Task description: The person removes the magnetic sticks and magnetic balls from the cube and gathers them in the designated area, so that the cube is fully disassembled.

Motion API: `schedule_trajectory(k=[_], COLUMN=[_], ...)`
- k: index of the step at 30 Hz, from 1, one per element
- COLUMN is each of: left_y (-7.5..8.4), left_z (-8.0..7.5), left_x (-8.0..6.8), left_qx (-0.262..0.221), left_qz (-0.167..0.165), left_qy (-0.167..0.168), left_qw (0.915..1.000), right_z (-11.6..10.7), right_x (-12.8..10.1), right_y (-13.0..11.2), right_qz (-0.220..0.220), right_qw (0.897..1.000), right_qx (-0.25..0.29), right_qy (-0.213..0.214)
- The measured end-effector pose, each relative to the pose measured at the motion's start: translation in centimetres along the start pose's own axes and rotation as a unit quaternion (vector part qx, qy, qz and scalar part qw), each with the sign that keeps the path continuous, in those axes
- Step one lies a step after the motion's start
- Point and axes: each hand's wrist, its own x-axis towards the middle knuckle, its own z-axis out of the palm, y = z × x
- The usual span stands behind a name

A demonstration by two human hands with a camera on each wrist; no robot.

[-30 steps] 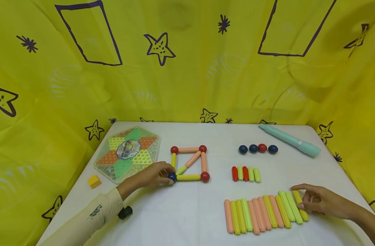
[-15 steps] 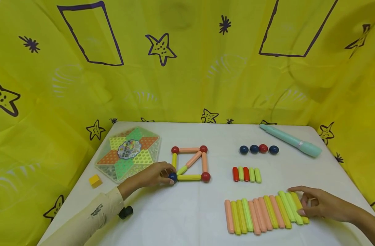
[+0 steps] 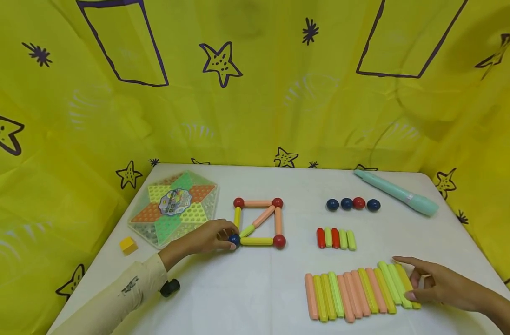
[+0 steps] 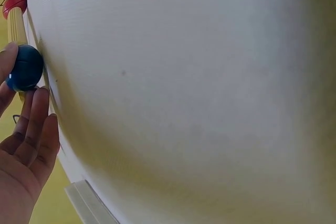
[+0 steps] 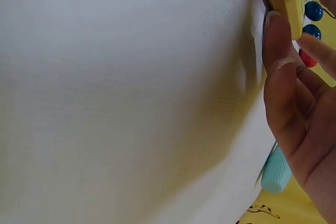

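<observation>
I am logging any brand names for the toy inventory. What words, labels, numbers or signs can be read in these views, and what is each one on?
No text can be read in any view.
Round sticker at the centre of the star game board: printed in colours, too small and blurred to read.
Dark marks on the cream sleeve: too blurred to read.
Yellow backdrop: only drawn stars and outlines, no words.
</observation>
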Motion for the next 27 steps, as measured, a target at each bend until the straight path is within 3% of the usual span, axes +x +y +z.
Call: schedule_trajectory(k=[6, 8, 14, 20, 24, 27], left_y=[0.1, 0.1, 0.5, 0.5, 0.2, -0.1], left_z=[0.0, 0.1, -0.3, -1.3, -2.2, -2.6], left_x=[0.0, 0.0, -0.5, -0.1, 1.2, 2.3], left_qx=[0.002, 0.006, 0.021, 0.011, -0.008, -0.014], left_qz=[0.003, 0.007, -0.001, -0.012, -0.027, -0.039], left_qy=[0.000, -0.001, -0.001, 0.035, 0.071, 0.085], left_qw=[1.0000, 1.0000, 0.9998, 0.9992, 0.9971, 0.9955], right_z=[-0.5, -0.9, -1.1, -0.6, 0.2, 1.1], right_x=[-0.9, -1.1, -0.5, 3.3, 6.8, 9.7], right_y=[-0.6, -0.9, -2.9, -7.0, -9.8, -11.3], right_qz=[0.079, 0.086, 0.012, -0.031, -0.061, -0.080], right_qw=[0.997, 0.996, 0.990, 0.983, 0.984, 0.987], right_qx=[-0.021, -0.037, -0.112, -0.115, -0.099, -0.077], right_qy=[0.006, 0.011, 0.089, 0.137, 0.137, 0.113])
